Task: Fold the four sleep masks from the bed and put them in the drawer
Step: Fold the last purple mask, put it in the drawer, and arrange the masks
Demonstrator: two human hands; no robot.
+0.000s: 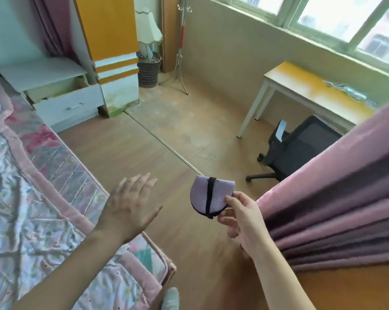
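Observation:
A folded lilac sleep mask with a black strap across it hangs over the wooden floor, pinched at its right edge by my right hand. My left hand hovers flat beside it, fingers spread and holding nothing, just past the bed's edge. The bed with its pink floral quilt fills the left side; no other masks show on it. At the far left stands a white nightstand, its drawer pulled open; the drawer's inside is mostly hidden.
A pink curtain hangs close on the right. Beyond it are a black office chair and a yellow-topped desk under the window. An orange and white cabinet, a lamp and a coat stand line the back wall. Wooden floor stretches toward the nightstand.

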